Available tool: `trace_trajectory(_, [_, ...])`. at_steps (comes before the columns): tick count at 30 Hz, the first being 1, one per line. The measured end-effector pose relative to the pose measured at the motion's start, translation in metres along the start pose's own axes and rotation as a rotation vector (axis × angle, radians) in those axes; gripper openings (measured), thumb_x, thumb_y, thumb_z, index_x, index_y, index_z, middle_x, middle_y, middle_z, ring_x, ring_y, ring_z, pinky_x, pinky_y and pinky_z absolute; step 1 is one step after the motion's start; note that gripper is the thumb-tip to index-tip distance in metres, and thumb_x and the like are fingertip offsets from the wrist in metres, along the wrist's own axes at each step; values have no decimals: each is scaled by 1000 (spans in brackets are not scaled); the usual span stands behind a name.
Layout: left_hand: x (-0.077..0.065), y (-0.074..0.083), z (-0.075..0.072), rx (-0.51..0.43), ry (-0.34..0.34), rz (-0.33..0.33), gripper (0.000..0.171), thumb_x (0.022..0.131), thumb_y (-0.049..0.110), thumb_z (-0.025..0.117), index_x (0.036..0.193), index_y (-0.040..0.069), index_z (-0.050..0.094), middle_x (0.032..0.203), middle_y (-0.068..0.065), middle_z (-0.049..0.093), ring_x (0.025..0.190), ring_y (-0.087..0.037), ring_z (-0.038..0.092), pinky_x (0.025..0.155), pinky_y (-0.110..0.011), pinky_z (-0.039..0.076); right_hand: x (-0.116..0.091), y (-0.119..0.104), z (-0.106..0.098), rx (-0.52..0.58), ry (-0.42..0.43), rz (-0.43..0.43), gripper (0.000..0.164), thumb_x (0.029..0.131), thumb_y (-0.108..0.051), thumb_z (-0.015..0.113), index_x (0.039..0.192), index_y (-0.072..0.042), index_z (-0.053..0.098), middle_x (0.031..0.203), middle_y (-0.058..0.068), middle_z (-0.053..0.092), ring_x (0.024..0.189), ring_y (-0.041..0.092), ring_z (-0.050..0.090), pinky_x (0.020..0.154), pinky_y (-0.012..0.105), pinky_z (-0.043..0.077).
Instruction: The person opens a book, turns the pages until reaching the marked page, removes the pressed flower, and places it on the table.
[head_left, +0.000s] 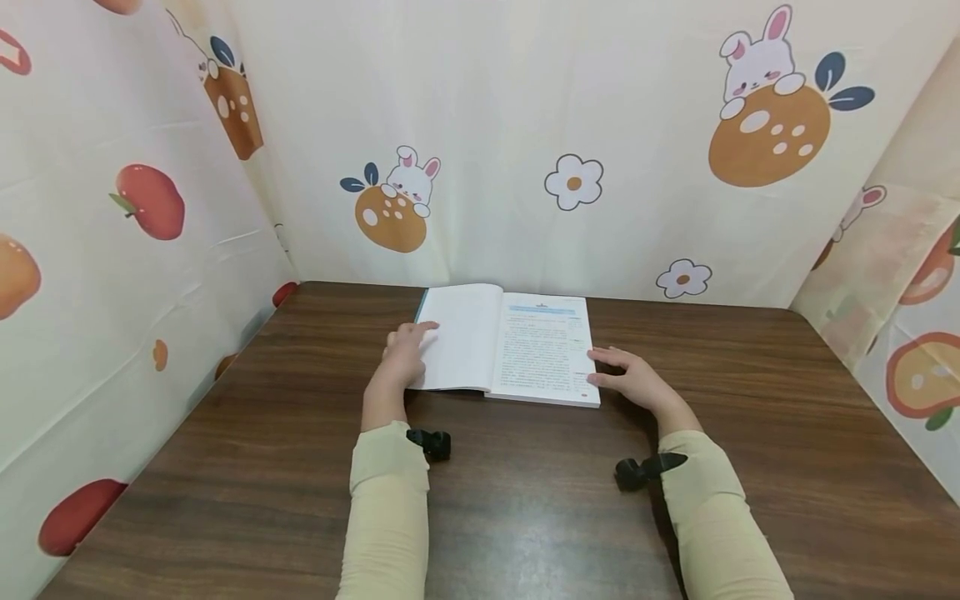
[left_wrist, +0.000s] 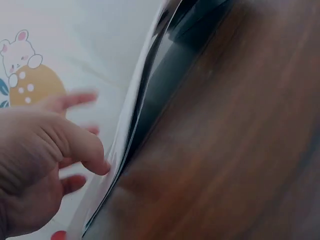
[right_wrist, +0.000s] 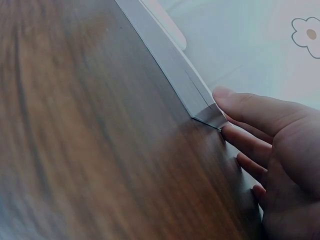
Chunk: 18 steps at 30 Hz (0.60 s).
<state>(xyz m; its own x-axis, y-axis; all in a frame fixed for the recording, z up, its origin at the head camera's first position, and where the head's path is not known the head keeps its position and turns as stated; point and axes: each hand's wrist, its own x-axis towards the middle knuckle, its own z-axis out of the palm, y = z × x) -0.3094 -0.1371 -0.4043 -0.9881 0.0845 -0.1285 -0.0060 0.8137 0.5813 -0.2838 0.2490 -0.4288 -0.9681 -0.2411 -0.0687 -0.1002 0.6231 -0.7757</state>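
Note:
An open book lies on the wooden table, with a blank white left page [head_left: 461, 333] and a printed right page [head_left: 542, 346]. Over the left page's outer edge is my left hand [head_left: 403, 357], its index finger extended onto the paper. In the left wrist view the thumb [left_wrist: 92, 155] touches the page near its edge, and the other fingers are loosely spread. My right hand [head_left: 633, 379] is at the book's right side. The right wrist view has its thumb [right_wrist: 245, 105] at the top corner of the page block [right_wrist: 170, 60], with the fairly straight fingers alongside the edge.
The dark wooden table [head_left: 517, 517] extends around the book. Behind it hangs a pale curtain [head_left: 495, 108] printed with rabbits, fruit and flowers, which also closes off both sides. A small black camera sits on each wrist, the left one [head_left: 435, 445] and the right one [head_left: 633, 474].

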Motion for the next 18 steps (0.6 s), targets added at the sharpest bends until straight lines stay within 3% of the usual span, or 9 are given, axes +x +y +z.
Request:
trace_trajectory(2, [3, 0, 4, 31, -50, 37, 82, 79, -22, 40, 139, 34, 42, 148, -3, 24, 131, -32, 16, 99, -51, 27, 0, 0, 0, -1, -2, -6, 65, 82, -37, 69, 135, -6, 47, 145, 21, 30, 137, 40, 12, 104, 60, 12])
trace_trajectory(4, [4, 1, 7, 36, -85, 33, 74, 85, -17, 38, 134, 37, 48, 149, 2, 26, 133, -31, 14, 102, -52, 22, 1, 0, -1, -5, -2, -5, 66, 82, -37, 69, 135, -6, 47, 146, 21, 30, 137, 40, 12, 104, 60, 12])
trace_trajectory(7, [5, 8, 10, 52, -72, -9, 41, 97, 10, 39, 127, 32, 58, 145, 3, 35, 131, -29, 19, 102, -51, 17, 3, 0, -2, -10, 0, 5, 67, 81, -39, 69, 136, -8, 48, 146, 20, 29, 137, 38, 12, 105, 59, 11])
trace_trajectory(9, [5, 18, 13, 102, -23, -46, 35, 99, 33, 38, 124, 26, 61, 139, 0, 44, 128, -32, 25, 100, -52, 17, 3, 0, -2, -11, 1, 7, 67, 81, -40, 70, 136, -8, 48, 147, 19, 29, 137, 38, 12, 105, 59, 11])
trace_trajectory(11, [6, 31, 18, 168, 32, -84, 55, 94, 56, 34, 122, 17, 62, 132, -5, 52, 125, -36, 31, 99, -54, 18, 4, 0, -1, -8, 1, 4, 67, 81, -39, 70, 135, -8, 48, 146, 19, 29, 137, 38, 12, 105, 59, 11])
trace_trajectory(14, [7, 48, 29, 253, 97, -142, 84, 84, 73, 30, 128, 6, 54, 124, -14, 56, 120, -43, 37, 98, -56, 22, 4, 0, -1, -1, 5, 5, 66, 81, -39, 70, 135, -8, 49, 146, 19, 31, 138, 37, 12, 105, 59, 11])
trace_trajectory(18, [8, 61, 41, 289, 139, -175, 93, 79, 74, 43, 137, 1, 37, 125, -23, 50, 116, -42, 38, 98, -53, 25, 4, 0, -1, -1, 4, 10, 66, 81, -40, 70, 135, -9, 49, 146, 18, 31, 138, 37, 12, 105, 58, 11])
